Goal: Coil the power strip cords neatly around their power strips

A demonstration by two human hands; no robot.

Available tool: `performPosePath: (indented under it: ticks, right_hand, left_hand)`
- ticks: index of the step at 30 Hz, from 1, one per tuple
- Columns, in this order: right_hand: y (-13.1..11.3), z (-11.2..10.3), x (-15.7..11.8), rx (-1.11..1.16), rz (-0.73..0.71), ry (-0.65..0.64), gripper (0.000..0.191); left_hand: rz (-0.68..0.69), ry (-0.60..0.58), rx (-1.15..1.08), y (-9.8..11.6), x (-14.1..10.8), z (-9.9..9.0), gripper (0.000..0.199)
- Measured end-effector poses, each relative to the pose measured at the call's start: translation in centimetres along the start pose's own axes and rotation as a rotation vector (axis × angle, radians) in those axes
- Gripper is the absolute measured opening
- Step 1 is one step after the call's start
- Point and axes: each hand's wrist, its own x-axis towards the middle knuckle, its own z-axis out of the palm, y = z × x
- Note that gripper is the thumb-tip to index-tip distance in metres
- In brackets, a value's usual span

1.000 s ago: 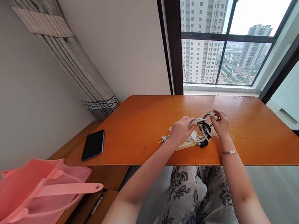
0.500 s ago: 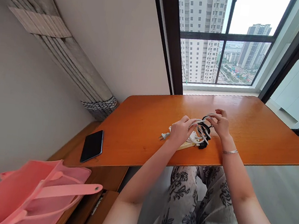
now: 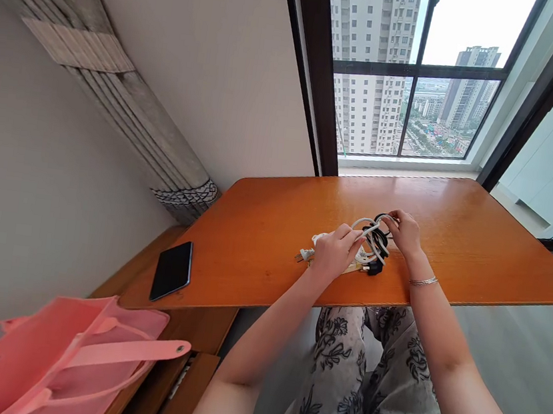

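Observation:
A tangle of white cable [image 3: 377,241] and black cable [image 3: 379,236] lies near the front edge of the wooden table, between my hands. My left hand [image 3: 338,249] is closed on a loop of the white cable at the left of the tangle. At its upper right, my right hand [image 3: 404,232] pinches a strand of the white cable. A white plug [image 3: 306,254] with metal prongs pokes out to the left of my left hand. Under the cables sits a pale, flat piece, partly hidden by my left hand. A black plug-like block [image 3: 374,268] rests beside it.
A dark phone [image 3: 172,271] lies at the table's left end. The wooden table [image 3: 263,232] reaches to the window [image 3: 408,116]. A pink bag [image 3: 66,356] stands at the lower left, by a wooden drawer unit [image 3: 190,391]. A grey curtain [image 3: 136,116] hangs at the left.
My right hand has come down slightly and its fingers have closed in on the white cable. My left hand has lowered a little, and the white loop beside it stands wider.

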Motion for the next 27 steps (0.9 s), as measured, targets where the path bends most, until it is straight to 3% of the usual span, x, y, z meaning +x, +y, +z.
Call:
performPosePath:
  ticks: [7, 14, 18, 27]
  right_hand:
    - [-0.7, 0.2, -0.1, 0.343, 0.13, 0.027, 0.04]
    - [-1.5, 0.2, 0.1, 0.702, 0.343, -0.055, 0.042]
    - [-1.7, 0.1, 0.1, 0.745, 0.357, -0.073, 0.044]
    - [-2.3, -0.2, 0.0, 0.795, 0.416, -0.087, 0.039]
  left_hand:
    - [0.047, 0.085, 0.017, 0.4, -1.1, -1.1, 0.038]
    - [0.091, 0.243, -0.034, 0.2, -2.4, -2.5, 0.028]
    - [0.099, 0.36, -0.085, -0.4, -2.8, -3.3, 0.022]
    - [0.043, 0.474, -0.045, -2.4, -2.9, -4.6, 0.02]
